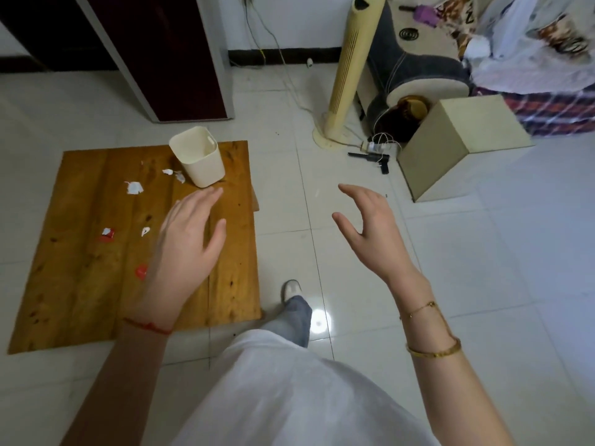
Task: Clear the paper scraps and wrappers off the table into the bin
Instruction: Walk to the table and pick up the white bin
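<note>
A low wooden table (80, 284) stands on the tiled floor, and a cream plastic bin (199, 159) sits upright near its far edge, mouth open to the ceiling. Scattered over the boards are the things to clear: a crumpled white scrap (133, 187), two smaller white bits (174, 174) just beside the bin's base, a red-and-white wrapper (107, 234), a tiny white sliver (146, 231), and a red wrapper (141, 272) partly hidden by the left wrist. The left hand (186, 239) hovers above the table with fingers spread and nothing in it; the right hand (370, 230) hangs out over the floor tiles, well clear of the table, loosely curled and also empty. Nothing looks gathered yet, though the bin's inside cannot be seen from this angle, so it may already hold something. These scraps are likely featherweight, limp and thin, lying nearly flat on the wood, so a fingertip pinch at a raised, crumpled edge should lift them best; the glossy wrappers may slide before they lift, and sweeping several together toward a cupped palm could work better than picking singly. Quick hand movement could waft the smallest pieces off the edge.
</note>
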Tool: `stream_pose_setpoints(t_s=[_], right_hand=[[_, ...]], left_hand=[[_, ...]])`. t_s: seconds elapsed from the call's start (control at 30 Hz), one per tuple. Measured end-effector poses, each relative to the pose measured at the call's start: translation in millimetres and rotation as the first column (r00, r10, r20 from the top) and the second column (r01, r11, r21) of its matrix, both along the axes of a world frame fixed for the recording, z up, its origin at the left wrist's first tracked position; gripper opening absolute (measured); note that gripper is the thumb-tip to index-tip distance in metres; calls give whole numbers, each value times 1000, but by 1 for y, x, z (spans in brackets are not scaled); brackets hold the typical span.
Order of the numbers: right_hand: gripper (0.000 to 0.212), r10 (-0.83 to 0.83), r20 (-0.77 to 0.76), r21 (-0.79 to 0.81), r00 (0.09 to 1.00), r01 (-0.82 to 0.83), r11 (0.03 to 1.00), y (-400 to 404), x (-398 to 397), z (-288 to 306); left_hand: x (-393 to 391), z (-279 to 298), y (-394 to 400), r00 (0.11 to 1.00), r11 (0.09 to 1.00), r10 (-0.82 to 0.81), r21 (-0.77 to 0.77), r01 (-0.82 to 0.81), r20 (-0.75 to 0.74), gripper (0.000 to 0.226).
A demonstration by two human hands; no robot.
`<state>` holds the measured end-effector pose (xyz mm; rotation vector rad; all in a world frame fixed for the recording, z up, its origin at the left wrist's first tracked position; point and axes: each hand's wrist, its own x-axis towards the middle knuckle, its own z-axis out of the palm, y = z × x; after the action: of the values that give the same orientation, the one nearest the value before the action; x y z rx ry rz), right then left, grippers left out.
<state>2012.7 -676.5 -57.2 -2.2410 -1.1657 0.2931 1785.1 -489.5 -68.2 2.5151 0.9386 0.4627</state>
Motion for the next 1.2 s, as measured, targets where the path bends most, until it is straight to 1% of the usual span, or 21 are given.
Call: stream_pose_setpoints(t_s=[0.27, 0.4, 0.5, 0.67, 0.83, 0.93, 1.07, 1.2], right_hand=[[46, 175, 5, -22, 984, -175, 984, 58, 62, -15], [46, 271, 3, -57, 963, -271, 961, 94, 88, -18], [47, 321, 3, -71, 947, -320, 945, 121, 100, -16], [47, 394, 15, -63, 919, -393, 917, 160, 106, -19], [48, 501, 20, -89, 865, -498, 863, 201, 101, -27], [47, 546, 11, -91, 838, -543, 835, 223, 98, -32], [48, 582, 2, -101, 813, -579, 809, 252, 100, -40], [49, 588, -19, -104, 808, -587, 803, 296, 112, -51]], left_hand=[[42, 1, 12, 978, 978, 205, -24, -206, -42, 46], [57, 0, 22, 962, 962, 272, 19, -271, -37, 44], [64, -2, 35, 941, 943, 332, -7, -333, -62, 46], [63, -7, 53, 930, 931, 364, -7, -365, -57, 46], [53, -8, 67, 881, 880, 468, -55, -471, -66, 48], [47, -9, 75, 852, 851, 519, -52, -523, -73, 46], [50, -15, 88, 816, 818, 567, -41, -574, -108, 45], [65, -30, 123, 800, 799, 590, -67, -598, -108, 45]])
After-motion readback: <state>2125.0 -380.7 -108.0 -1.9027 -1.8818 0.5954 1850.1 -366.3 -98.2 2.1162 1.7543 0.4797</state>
